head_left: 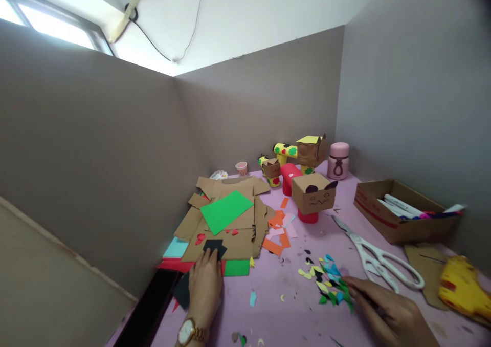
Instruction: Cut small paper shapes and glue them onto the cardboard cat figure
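Note:
My left hand (206, 280), with a gold watch (187, 331) at the wrist, lies palm down with its fingertips on small black paper pieces (213, 245). Those pieces rest on flattened brown cardboard (230, 242). At the right, my right hand (387, 308) has its fingers drawn together, their tips against a scatter of cut paper bits (330, 280) in green, blue, yellow and black. Whatever is between these fingers is too small or hidden to make out. White-handled scissors (379, 257) lie just beyond the right hand.
Green paper (226, 211) covers part of the cardboard, beside orange and pink scraps (278, 229). Cardboard-headed animal figures (312, 193) stand behind. On the right are a pen box (406, 229), a yellow tool (464, 288) and a pink bottle (338, 161). Grey partitions (261, 111) enclose the table.

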{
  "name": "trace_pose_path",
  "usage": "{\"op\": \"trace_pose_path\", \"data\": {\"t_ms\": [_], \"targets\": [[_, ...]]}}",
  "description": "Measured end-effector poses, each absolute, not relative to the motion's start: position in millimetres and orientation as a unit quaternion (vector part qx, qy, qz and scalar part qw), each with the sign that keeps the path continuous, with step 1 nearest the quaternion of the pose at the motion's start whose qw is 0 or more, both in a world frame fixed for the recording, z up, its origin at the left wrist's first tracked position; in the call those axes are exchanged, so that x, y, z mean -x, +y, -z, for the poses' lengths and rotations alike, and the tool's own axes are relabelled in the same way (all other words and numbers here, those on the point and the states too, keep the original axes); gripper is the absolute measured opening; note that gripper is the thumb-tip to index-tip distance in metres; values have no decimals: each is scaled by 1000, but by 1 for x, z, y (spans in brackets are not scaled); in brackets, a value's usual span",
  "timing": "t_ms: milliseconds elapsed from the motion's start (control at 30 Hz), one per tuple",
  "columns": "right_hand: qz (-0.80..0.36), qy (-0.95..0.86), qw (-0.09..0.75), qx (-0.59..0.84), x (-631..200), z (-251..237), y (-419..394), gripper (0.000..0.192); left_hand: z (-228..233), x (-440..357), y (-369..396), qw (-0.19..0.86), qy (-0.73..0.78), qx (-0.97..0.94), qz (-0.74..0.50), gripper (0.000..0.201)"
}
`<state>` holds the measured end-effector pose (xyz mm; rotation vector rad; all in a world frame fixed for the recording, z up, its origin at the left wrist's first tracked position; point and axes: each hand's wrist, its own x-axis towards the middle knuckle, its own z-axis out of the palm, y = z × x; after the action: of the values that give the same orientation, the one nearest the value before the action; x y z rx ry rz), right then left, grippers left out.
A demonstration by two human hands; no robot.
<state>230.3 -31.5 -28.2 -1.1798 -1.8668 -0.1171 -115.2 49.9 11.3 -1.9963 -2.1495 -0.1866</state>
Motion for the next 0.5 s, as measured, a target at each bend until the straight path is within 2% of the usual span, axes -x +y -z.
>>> {"op": "trace_pose_path", "data": {"t_ms": [333, 500], "targets": [[51, -753, 451, 477, -227, 20, -31, 21, -18, 27, 63, -27, -544, 832, 107, 42], [72, -758, 449, 468, -229, 17, -30, 21, -25, 15, 55, -92, -491, 862, 86, 31]]}}
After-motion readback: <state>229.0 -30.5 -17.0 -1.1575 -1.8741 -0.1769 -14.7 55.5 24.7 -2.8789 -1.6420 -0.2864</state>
